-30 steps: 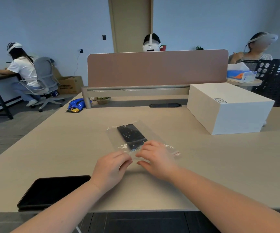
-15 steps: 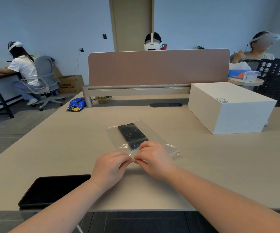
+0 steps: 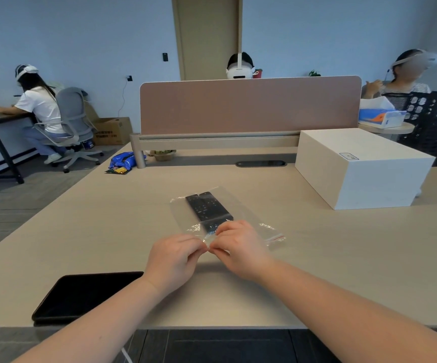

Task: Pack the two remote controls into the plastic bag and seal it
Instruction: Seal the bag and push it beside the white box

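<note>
A clear plastic bag (image 3: 241, 205) lies flat on the beige desk (image 3: 107, 231), its red-striped mouth (image 3: 275, 237) toward me. Two black remote controls (image 3: 208, 209) lie side by side inside it, their near ends hidden behind my fingers. My left hand (image 3: 174, 256) and my right hand (image 3: 241, 247) meet fingertip to fingertip at the bag's near edge, each pinching the plastic there.
A black tablet (image 3: 86, 294) lies at the desk's front left edge. A large white box (image 3: 361, 169) stands at the right. A pink divider panel (image 3: 248, 106) closes the far side, with a blue packet (image 3: 123, 162) near its left post. Other people sit beyond.
Both hands have closed from loose fingers to a pinch on the bag's near edge and drawn together. The bag and remotes have hardly moved.
</note>
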The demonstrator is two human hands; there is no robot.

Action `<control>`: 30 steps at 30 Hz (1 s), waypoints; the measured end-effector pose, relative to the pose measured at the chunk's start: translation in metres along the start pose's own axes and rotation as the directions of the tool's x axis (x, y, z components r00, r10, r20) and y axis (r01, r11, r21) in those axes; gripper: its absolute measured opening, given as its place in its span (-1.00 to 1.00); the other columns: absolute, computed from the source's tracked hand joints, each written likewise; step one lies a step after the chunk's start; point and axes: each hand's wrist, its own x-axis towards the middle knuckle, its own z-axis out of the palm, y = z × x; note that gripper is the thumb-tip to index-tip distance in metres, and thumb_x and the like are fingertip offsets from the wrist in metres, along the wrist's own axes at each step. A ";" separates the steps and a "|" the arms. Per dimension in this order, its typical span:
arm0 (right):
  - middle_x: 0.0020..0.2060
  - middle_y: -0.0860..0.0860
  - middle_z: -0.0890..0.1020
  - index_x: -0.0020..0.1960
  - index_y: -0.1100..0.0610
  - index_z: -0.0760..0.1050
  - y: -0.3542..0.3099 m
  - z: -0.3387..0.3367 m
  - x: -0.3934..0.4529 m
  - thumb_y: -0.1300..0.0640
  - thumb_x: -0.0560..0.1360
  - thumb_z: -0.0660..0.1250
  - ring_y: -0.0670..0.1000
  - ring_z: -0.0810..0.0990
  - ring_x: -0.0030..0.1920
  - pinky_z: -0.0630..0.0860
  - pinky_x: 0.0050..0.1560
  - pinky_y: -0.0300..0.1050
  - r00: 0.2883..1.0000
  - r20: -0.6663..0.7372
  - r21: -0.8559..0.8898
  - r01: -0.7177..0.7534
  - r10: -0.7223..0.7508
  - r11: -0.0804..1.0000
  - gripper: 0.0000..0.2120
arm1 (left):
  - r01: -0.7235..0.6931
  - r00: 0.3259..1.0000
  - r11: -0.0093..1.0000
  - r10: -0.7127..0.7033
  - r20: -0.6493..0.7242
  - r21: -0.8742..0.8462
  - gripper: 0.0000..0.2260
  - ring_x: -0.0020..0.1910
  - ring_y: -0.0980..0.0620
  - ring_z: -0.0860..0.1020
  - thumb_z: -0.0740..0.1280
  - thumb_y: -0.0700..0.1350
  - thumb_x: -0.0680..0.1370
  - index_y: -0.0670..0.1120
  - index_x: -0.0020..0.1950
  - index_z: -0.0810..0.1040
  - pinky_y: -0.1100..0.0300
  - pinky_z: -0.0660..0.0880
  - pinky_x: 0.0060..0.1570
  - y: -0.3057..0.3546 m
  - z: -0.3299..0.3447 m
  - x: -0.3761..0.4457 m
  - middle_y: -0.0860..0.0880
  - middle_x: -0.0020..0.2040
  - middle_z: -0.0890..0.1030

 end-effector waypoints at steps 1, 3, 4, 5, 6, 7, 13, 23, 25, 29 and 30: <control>-0.42 -0.06 0.69 -0.34 0.02 0.65 0.000 0.000 0.000 0.04 0.35 0.30 0.00 0.67 -0.19 0.58 -0.15 -0.11 1.000 -0.002 -0.002 0.005 -0.005 1.000 -0.82 | -0.002 1.000 1.000 0.002 0.000 -0.002 -0.77 -0.33 0.10 0.59 0.21 0.02 0.47 0.03 -0.26 0.62 0.26 0.44 -0.41 0.000 0.000 0.000 0.13 -0.32 0.67; -0.43 -0.06 0.68 -0.35 0.03 0.65 0.001 0.000 0.001 0.08 0.32 0.37 0.00 0.67 -0.20 0.57 -0.16 -0.12 1.000 -0.011 -0.006 0.023 -0.023 1.000 -0.88 | -0.002 1.000 1.000 0.002 -0.003 -0.006 -0.78 -0.33 0.10 0.58 0.21 0.01 0.47 0.02 -0.26 0.62 0.26 0.43 -0.41 0.001 -0.001 0.001 0.12 -0.33 0.67; -0.44 -0.06 0.68 -0.36 0.03 0.64 0.001 0.000 0.001 0.10 0.30 0.39 0.00 0.67 -0.21 0.56 -0.16 -0.13 0.999 -0.016 -0.012 0.041 -0.041 0.999 -0.91 | -0.003 1.000 1.000 0.003 -0.004 -0.008 -0.78 -0.33 0.10 0.58 0.21 0.00 0.47 0.02 -0.27 0.62 0.26 0.43 -0.41 0.001 -0.001 0.001 0.12 -0.33 0.66; -0.44 -0.06 0.67 -0.36 0.03 0.64 0.001 0.000 0.001 0.11 0.30 0.39 0.00 0.67 -0.21 0.55 -0.16 -0.15 0.998 -0.017 -0.025 0.064 -0.065 0.998 -0.92 | -0.008 1.000 1.000 0.008 -0.002 -0.008 -0.79 -0.34 0.10 0.58 0.21 -0.01 0.46 0.02 -0.27 0.61 0.25 0.44 -0.41 0.000 -0.001 0.001 0.12 -0.33 0.66; -0.44 -0.06 0.67 -0.36 0.03 0.63 0.002 0.000 0.000 0.10 0.32 0.38 0.00 0.67 -0.21 0.55 -0.16 -0.17 0.996 -0.011 -0.046 0.086 -0.087 0.995 -0.89 | -0.013 1.000 1.000 0.013 0.009 -0.004 -0.80 -0.34 0.09 0.58 0.22 -0.02 0.46 0.02 -0.27 0.61 0.24 0.44 -0.42 -0.001 -0.001 0.000 0.11 -0.34 0.66; -0.43 -0.07 0.67 -0.36 0.03 0.63 0.004 0.001 -0.001 0.09 0.36 0.33 -0.01 0.66 -0.20 0.54 -0.16 -0.19 0.995 -0.001 -0.071 0.101 -0.101 0.992 -0.84 | -0.019 0.999 1.000 0.019 0.026 0.004 -0.81 -0.35 0.07 0.58 0.22 -0.02 0.46 0.02 -0.27 0.60 0.22 0.46 -0.44 -0.001 -0.001 0.000 0.11 -0.34 0.66; -0.40 -0.06 0.64 -0.36 0.10 0.56 0.017 0.002 -0.007 0.02 0.46 0.17 0.01 0.63 -0.14 0.45 -0.09 -0.18 0.987 0.078 -0.179 0.149 -0.137 0.972 -0.68 | -0.063 0.995 0.996 0.057 0.087 0.068 -0.78 -0.41 0.03 0.58 0.18 -0.02 0.43 0.03 -0.31 0.59 0.30 0.46 -0.51 0.001 -0.002 0.001 0.10 -0.39 0.64; -0.40 -0.06 0.64 -0.34 0.09 0.55 0.041 -0.017 -0.019 0.05 0.45 0.14 0.01 0.64 -0.12 0.28 -0.08 -0.17 0.986 0.156 -0.250 0.103 -0.065 0.963 -0.71 | -0.060 0.994 0.996 0.052 0.101 0.073 -0.80 -0.41 0.02 0.57 0.20 -0.01 0.44 0.02 -0.32 0.55 0.29 0.44 -0.48 -0.001 -0.006 0.004 0.11 -0.39 0.62; -0.40 -0.05 0.63 -0.33 0.09 0.54 0.049 -0.020 -0.026 0.05 0.46 0.14 0.01 0.64 -0.12 0.26 -0.08 -0.16 0.984 0.170 -0.276 0.089 -0.043 0.957 -0.71 | -0.063 0.993 0.994 0.054 0.104 0.089 -0.79 -0.40 0.02 0.57 0.18 -0.01 0.44 0.03 -0.32 0.56 0.28 0.43 -0.48 -0.001 -0.007 0.002 0.12 -0.39 0.62; -0.40 -0.06 0.63 -0.34 0.08 0.53 0.057 -0.026 -0.037 0.08 0.46 0.14 0.01 0.63 -0.11 0.28 -0.06 -0.16 0.978 0.207 -0.319 0.051 0.017 0.947 -0.72 | -0.060 0.991 0.994 0.049 0.122 0.088 -0.80 -0.40 0.03 0.57 0.18 -0.02 0.43 0.03 -0.32 0.55 0.28 0.44 -0.48 0.000 -0.008 -0.001 0.11 -0.39 0.61; -0.41 -0.07 0.63 -0.34 0.08 0.53 0.060 -0.027 -0.040 0.11 0.44 0.17 0.00 0.63 -0.11 0.28 -0.07 -0.17 0.978 0.208 -0.334 0.044 0.028 0.942 -0.76 | -0.056 0.991 0.995 0.045 0.125 0.088 -0.81 -0.40 0.02 0.57 0.19 -0.03 0.43 0.03 -0.32 0.55 0.28 0.45 -0.47 -0.001 -0.008 -0.001 0.11 -0.39 0.61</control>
